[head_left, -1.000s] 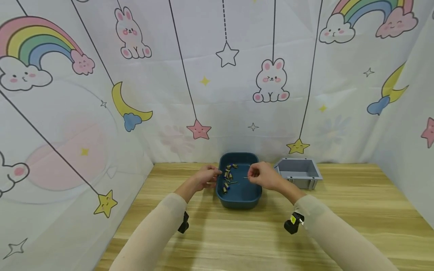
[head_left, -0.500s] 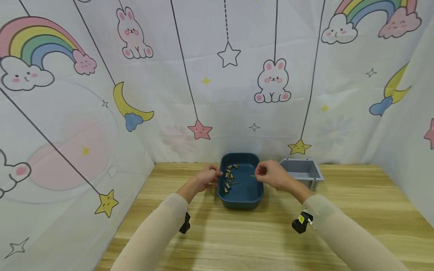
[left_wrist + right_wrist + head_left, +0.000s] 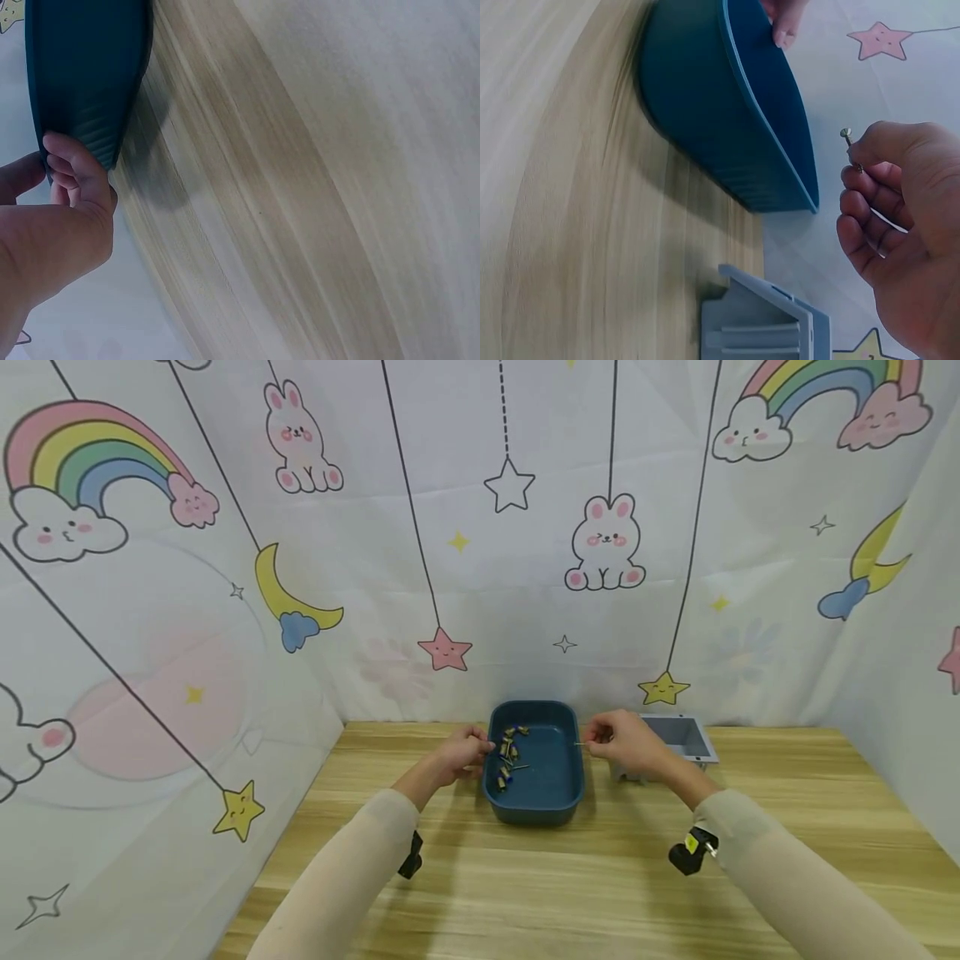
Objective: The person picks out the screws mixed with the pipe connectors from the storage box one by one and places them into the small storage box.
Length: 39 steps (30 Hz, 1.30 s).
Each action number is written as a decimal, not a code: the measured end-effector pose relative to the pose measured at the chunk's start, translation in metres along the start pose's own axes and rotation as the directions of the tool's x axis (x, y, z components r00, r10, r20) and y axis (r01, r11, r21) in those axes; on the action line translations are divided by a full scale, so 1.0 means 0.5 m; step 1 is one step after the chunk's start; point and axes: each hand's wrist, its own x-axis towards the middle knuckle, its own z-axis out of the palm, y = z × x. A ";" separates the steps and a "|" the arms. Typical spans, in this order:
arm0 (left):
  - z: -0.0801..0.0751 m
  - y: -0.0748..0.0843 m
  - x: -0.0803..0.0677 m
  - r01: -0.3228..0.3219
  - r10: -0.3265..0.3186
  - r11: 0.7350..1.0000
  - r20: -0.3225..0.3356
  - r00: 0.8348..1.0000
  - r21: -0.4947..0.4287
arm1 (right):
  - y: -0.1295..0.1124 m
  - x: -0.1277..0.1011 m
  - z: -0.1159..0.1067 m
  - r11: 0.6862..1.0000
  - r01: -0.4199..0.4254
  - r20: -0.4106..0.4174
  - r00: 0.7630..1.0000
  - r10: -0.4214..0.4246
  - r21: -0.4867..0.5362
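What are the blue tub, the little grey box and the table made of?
The blue tub looks like matte moulded plastic, with rounded corners and ribbed sides. The grey box seems hard plastic too, with moulded ribs. The table shows pale wood grain, possibly laminate.

Tray [image 3: 536,806] left of bin [image 3: 693,739] (parts [image 3: 506,756] in tray).

I note a dark teal tray [image 3: 536,793], grey bin [image 3: 686,737], pale striped wood-grain surface [image 3: 570,885], pastel rainbow-and-bunny backdrop [image 3: 480,552].
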 end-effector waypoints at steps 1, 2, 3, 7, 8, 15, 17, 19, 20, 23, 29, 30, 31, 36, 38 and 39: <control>0.000 0.000 -0.001 0.000 0.000 1.000 -0.001 1.000 0.001 | 0.002 -0.002 -0.003 1.000 0.002 0.001 1.000 -0.002 -0.003; 0.000 -0.001 -0.001 -0.001 0.001 1.000 -0.002 1.000 0.004 | 0.003 -0.003 -0.005 1.000 0.002 0.002 1.000 -0.002 -0.003; 0.000 -0.001 -0.002 0.000 0.000 1.000 -0.001 1.000 0.004 | 0.004 -0.005 -0.008 1.000 0.000 0.002 1.000 0.000 -0.009; 0.000 -0.001 -0.002 -0.002 0.002 1.000 0.003 1.000 0.000 | 0.008 -0.014 -0.022 1.000 -0.011 0.001 1.000 0.011 -0.017; 0.000 -0.001 -0.002 -0.003 0.003 1.000 0.004 1.000 -0.001 | 0.009 -0.016 -0.025 1.000 -0.014 -0.002 1.000 0.014 -0.023; 0.000 0.000 0.001 -0.011 0.011 1.000 0.011 1.000 0.005 | 0.025 -0.034 -0.055 0.998 -0.043 -0.023 0.999 0.042 -0.046; 0.001 0.000 0.001 -0.011 0.011 1.000 0.011 1.000 0.006 | 0.028 -0.039 -0.062 0.998 -0.049 -0.033 0.998 0.048 -0.049; 0.001 -0.001 0.002 -0.013 0.013 1.000 0.011 1.000 0.007 | 0.032 -0.042 -0.068 0.997 -0.055 -0.044 0.998 0.052 -0.059; 0.001 -0.001 0.002 -0.015 0.015 1.000 0.011 1.000 0.008 | 0.034 -0.043 -0.071 0.997 -0.050 -0.048 0.998 0.047 -0.060; 0.002 -0.002 0.003 -0.015 0.015 1.000 0.008 1.000 0.009 | 0.043 -0.048 -0.076 0.996 -0.056 -0.058 0.997 0.052 -0.068; 0.001 -0.001 0.002 -0.012 0.012 1.000 0.010 1.000 0.007 | 0.062 -0.058 -0.085 0.996 -0.053 -0.081 0.996 0.047 -0.076; 0.000 -0.002 0.003 -0.013 0.013 1.000 0.011 1.000 0.007 | 0.064 -0.060 -0.087 0.995 -0.052 -0.083 0.996 0.046 -0.080; 0.000 -0.002 0.002 -0.015 0.015 1.000 0.012 1.000 0.006 | 0.066 -0.061 -0.090 0.995 -0.052 -0.089 0.995 0.045 -0.082; -0.001 0.000 0.001 -0.018 0.017 1.000 0.013 1.000 0.007 | 0.072 -0.067 -0.105 0.995 -0.067 -0.108 0.992 0.059 -0.075; -0.001 0.001 0.000 -0.014 0.014 1.000 0.009 1.000 0.009 | 0.077 -0.068 -0.110 0.994 -0.078 -0.116 0.991 0.070 -0.070; -0.001 0.001 0.000 -0.013 0.012 1.000 0.008 1.000 0.010 | 0.080 -0.069 -0.113 0.994 -0.082 -0.119 0.990 0.073 -0.070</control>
